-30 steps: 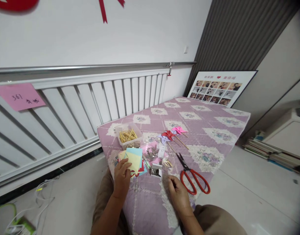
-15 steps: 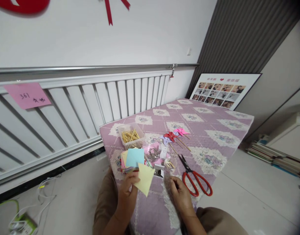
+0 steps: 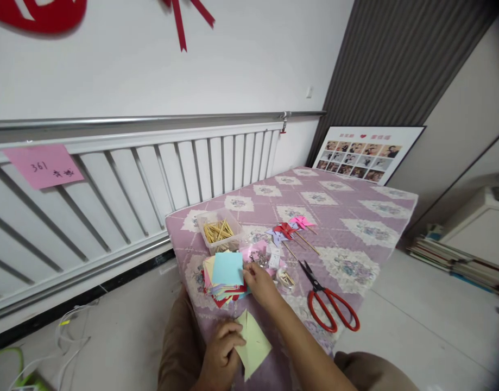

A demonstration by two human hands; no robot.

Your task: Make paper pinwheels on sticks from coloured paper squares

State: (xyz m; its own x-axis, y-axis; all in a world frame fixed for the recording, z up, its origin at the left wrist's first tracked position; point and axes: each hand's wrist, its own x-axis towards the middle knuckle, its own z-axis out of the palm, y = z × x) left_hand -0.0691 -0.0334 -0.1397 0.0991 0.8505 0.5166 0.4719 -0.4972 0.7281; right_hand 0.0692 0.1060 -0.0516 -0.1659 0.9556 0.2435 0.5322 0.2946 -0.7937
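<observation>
My left hand (image 3: 220,355) pinches a pale yellow paper square (image 3: 253,345) low over the near end of the purple quilted surface (image 3: 339,217). My right hand (image 3: 262,283) reaches across to the right edge of a stack of coloured paper squares (image 3: 225,274), topped by a light blue sheet; its fingers are curled at the stack's edge, and what they hold, if anything, is hidden. Just beyond the right hand lie a pink sheet with small metal pins (image 3: 257,254) and a small clear bag of bits (image 3: 287,278).
A clear box of wooden sticks (image 3: 219,232) sits behind the paper stack. Finished paper pinwheels (image 3: 288,229) on sticks and red-handled scissors (image 3: 330,301) lie to the right. A white slatted rail runs along the left, a photo board (image 3: 363,155) leans at the far end.
My left hand has pulled the yellow square off the stack and brought it down toward me. My right hand left the quilt near the scissors and moved left to the paper stack.
</observation>
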